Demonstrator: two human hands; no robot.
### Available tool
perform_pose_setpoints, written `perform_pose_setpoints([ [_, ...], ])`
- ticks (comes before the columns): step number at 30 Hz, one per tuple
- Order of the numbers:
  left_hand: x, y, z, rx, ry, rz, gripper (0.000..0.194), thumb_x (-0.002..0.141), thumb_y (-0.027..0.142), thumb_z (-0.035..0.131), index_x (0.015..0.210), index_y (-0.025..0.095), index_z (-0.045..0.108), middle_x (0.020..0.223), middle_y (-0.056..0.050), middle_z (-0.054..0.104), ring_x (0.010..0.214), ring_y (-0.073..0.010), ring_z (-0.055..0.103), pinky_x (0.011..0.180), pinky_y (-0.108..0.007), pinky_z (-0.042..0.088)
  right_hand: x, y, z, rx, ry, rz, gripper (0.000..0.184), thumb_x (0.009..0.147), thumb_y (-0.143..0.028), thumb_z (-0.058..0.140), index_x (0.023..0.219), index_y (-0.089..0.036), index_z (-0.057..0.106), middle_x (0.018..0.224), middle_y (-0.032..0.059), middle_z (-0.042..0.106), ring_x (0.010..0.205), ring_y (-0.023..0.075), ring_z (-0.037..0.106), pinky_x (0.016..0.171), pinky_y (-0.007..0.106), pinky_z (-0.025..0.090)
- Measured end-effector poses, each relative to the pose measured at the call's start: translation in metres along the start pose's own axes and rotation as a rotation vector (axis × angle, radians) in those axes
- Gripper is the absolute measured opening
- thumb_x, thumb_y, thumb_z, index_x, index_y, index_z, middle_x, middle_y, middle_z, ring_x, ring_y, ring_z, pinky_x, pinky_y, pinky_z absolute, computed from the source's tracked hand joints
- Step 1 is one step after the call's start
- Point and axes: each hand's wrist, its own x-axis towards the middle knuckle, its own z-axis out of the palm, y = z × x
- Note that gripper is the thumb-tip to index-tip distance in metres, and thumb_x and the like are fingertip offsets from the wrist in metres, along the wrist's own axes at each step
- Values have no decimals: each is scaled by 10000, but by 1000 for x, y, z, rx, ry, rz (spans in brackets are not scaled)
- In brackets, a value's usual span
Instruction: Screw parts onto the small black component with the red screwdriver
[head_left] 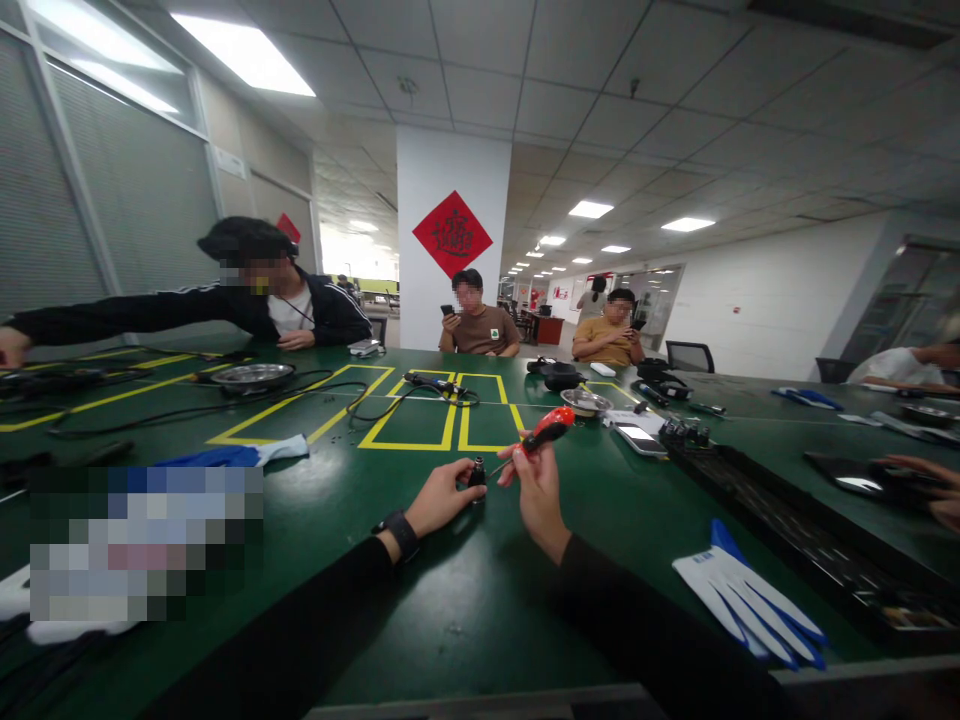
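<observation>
My left hand (444,497) is closed, thumb and fingers pinching a small black cylindrical part with a metal tip (478,478) that stands upright at the green tabletop. In my right hand (541,492) is a screwdriver (549,428) with a red and black handle. Its handle points up and to the right, while the thin shaft slants down left toward the black part. Whether the screwdriver's tip touches the part cannot be made out. A dark band circles my left wrist.
White-and-blue work gloves (739,590) lie at the right, beside a long black tray (810,540) of small parts. A phone (639,440) and a metal bowl (586,402) sit further back. Yellow tape (409,446), a corded tool (431,382) and seated people (480,325) are across the table.
</observation>
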Motion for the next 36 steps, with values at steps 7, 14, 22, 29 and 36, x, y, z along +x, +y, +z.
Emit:
perform_pose_setpoints([
  [7, -1, 3, -1, -28, -11, -16, 221, 699, 324, 587, 847, 162, 610, 741, -11, 628, 701, -160, 566, 664, -257, 418, 3, 4, -1, 11, 44, 27, 203, 789, -333, 552, 828, -207, 398, 554, -71, 538, 348, 58, 435, 348, 161, 335],
  [14, -1, 1, -1, -94, -8, -34, 452, 680, 239, 598, 1118, 162, 519, 946, -52, 636, 890, -186, 581, 825, -304, 429, 25, 20, -29, 104, 523, 68, 288, 792, -449, 471, 691, -185, 412, 502, -55, 529, 325, 49, 414, 309, 156, 285],
  [22, 3, -15, 0, -132, -22, -93, 603, 634, 288, 669, 1189, 176, 461, 965, -63, 649, 950, -214, 585, 908, -363, 391, 33, 49, -49, 229, 677, 419, 146, 754, -312, 507, 740, -198, 418, 506, -47, 579, 344, 74, 493, 354, 174, 403],
  [29, 3, -12, -1, 35, 2, -118, 445, 588, 452, 681, 940, 183, 635, 925, -72, 672, 930, -261, 574, 884, -380, 375, 30, 52, -46, 277, 615, 494, 127, 750, -288, 518, 710, -195, 442, 537, -31, 595, 374, 82, 519, 368, 188, 435],
  [36, 2, -8, -3, 88, -29, -128, 361, 633, 506, 612, 805, 196, 681, 848, -48, 683, 845, -240, 583, 816, -330, 374, 31, 53, -47, 300, 598, 521, 123, 756, -275, 514, 702, -192, 441, 531, -35, 585, 360, 73, 499, 360, 181, 425],
])
